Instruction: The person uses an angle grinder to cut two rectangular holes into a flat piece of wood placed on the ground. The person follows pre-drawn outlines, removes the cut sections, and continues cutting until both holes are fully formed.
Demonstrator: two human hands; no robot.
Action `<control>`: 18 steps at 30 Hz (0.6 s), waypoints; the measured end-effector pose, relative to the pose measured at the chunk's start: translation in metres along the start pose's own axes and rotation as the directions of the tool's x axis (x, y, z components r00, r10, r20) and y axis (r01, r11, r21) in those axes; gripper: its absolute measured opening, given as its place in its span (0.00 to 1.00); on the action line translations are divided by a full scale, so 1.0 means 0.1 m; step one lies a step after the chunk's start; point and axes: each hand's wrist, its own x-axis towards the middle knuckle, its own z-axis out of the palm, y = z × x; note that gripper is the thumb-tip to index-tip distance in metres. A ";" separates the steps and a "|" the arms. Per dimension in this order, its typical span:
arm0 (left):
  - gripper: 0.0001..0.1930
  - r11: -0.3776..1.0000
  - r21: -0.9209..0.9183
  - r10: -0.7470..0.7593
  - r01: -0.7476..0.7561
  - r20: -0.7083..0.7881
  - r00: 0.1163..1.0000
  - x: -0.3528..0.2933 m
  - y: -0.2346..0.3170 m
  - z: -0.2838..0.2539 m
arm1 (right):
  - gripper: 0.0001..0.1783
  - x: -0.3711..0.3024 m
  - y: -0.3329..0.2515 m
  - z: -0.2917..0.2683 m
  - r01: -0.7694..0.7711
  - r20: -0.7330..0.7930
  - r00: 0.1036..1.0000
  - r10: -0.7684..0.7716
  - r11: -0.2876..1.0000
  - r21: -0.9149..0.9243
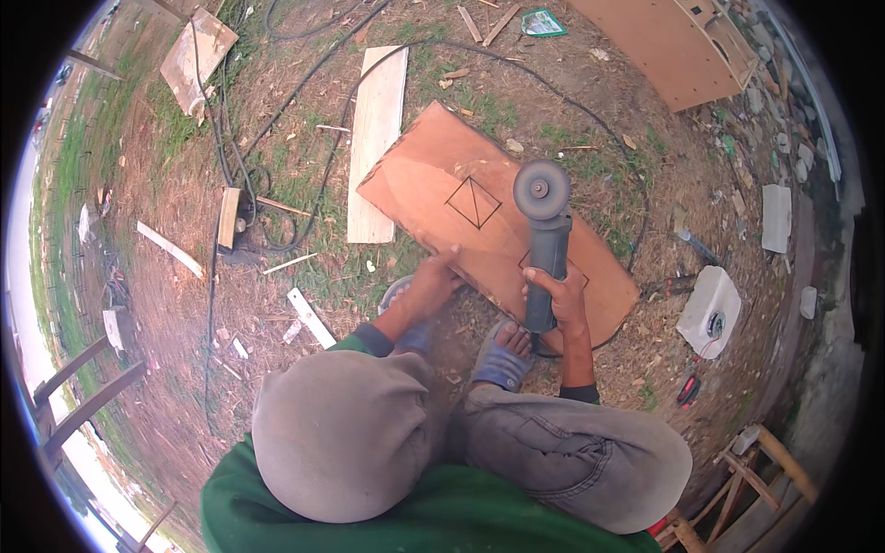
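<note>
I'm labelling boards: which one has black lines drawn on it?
The brown board at the left hand; the pale plank and upper-right panel show none.

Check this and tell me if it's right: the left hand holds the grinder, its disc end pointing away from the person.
One slip: the head view shows the right hand holding the grinder. Its disc end does point away from the person. The left hand is at the brown board's edge.

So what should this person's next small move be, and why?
Perhaps tip the grinder so its disc nears the dark-lined diamond on the brown board: the right hand grips the grinder, the disc shows right of the diamond, and the left hand at the board's edge could steady it.
</note>
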 end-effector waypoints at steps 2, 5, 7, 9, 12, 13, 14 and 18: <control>0.30 0.982 -0.187 0.019 -0.026 -0.036 0.999 0.05 0.07 0.05 | 0.18 0.02 -0.03 -0.09 0.009 0.000 1.000 -0.009 0.998 0.068; 0.33 0.974 -0.202 0.077 -0.097 -0.106 0.991 0.08 0.29 0.14 | 0.19 0.09 -0.08 -0.20 0.035 0.032 0.999 -0.040 0.989 0.145; 0.30 0.984 -0.152 0.075 -0.090 -0.102 0.992 0.12 0.42 0.17 | 0.20 0.10 -0.05 -0.26 0.038 0.044 0.998 -0.048 0.977 0.208; 0.29 0.990 -0.099 0.092 -0.101 -0.093 0.991 0.20 0.50 0.15 | 0.20 0.14 0.02 -0.31 0.016 0.050 0.998 -0.031 0.960 0.279; 0.29 0.989 -0.048 0.139 -0.142 -0.061 0.988 0.39 0.54 0.03 | 0.22 0.21 0.16 -0.35 0.013 0.085 0.995 -0.047 0.934 0.357; 0.29 0.988 -0.061 0.140 -0.144 -0.057 0.988 0.47 0.52 -0.01 | 0.23 0.24 0.20 -0.36 -0.002 0.110 0.993 -0.043 0.927 0.375; 0.30 0.988 -0.076 0.127 -0.134 -0.089 0.988 0.51 0.50 -0.07 | 0.24 0.25 0.25 -0.38 -0.020 0.129 0.991 -0.032 0.922 0.386; 0.32 0.984 -0.137 0.118 -0.111 0.040 0.992 0.62 0.46 -0.19 | 0.26 0.32 0.36 -0.48 -0.083 0.197 0.980 0.007 0.920 0.382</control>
